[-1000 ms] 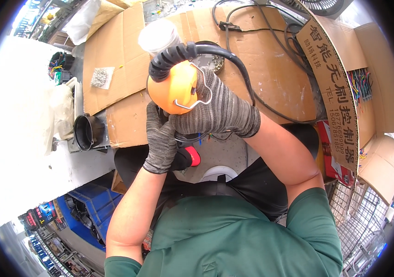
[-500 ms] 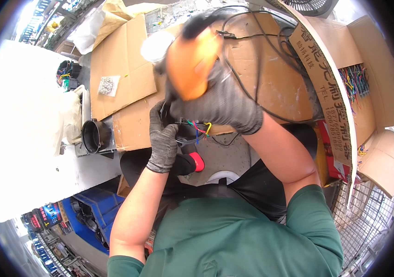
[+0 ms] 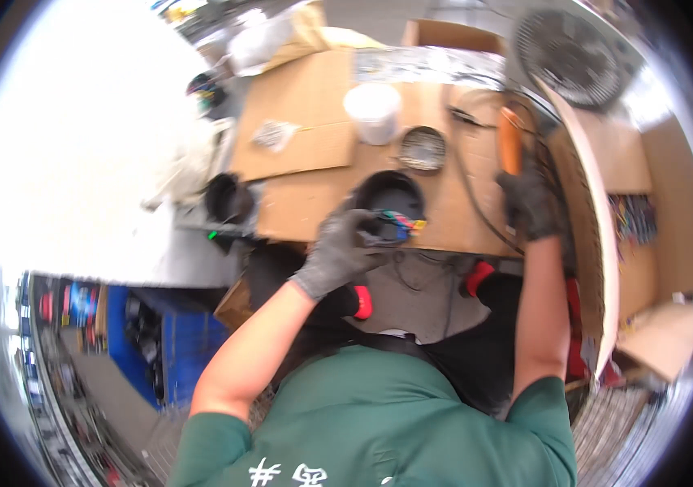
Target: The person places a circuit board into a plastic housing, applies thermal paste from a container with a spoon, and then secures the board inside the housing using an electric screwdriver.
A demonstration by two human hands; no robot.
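My left hand (image 3: 338, 253), in a grey work glove, grips a black round housing (image 3: 391, 193) at the table's front edge. Red, green, yellow and blue wires (image 3: 401, 223) stick out at the housing's near side. Over on the right of the table, my gloved right hand (image 3: 531, 201) is closed around the lower end of an orange handheld power tool (image 3: 510, 140). Blur hides the tool's tip and the exact finger positions. Between the hands, farther back, sits a small round tin of metal bits (image 3: 423, 149).
A white tub (image 3: 375, 114) stands behind the tin on cardboard sheets (image 3: 297, 105). A small bag (image 3: 275, 135) lies left of it. Another black housing (image 3: 228, 199) is at the left. A dark cable (image 3: 470, 183) crosses the cardboard. An open carton (image 3: 586, 219) and a fan (image 3: 567, 58) flank the right.
My right hand has carried the orange tool from above the housing to the table's right side. The housing and its wires now show, still in my left hand. The view has shifted.
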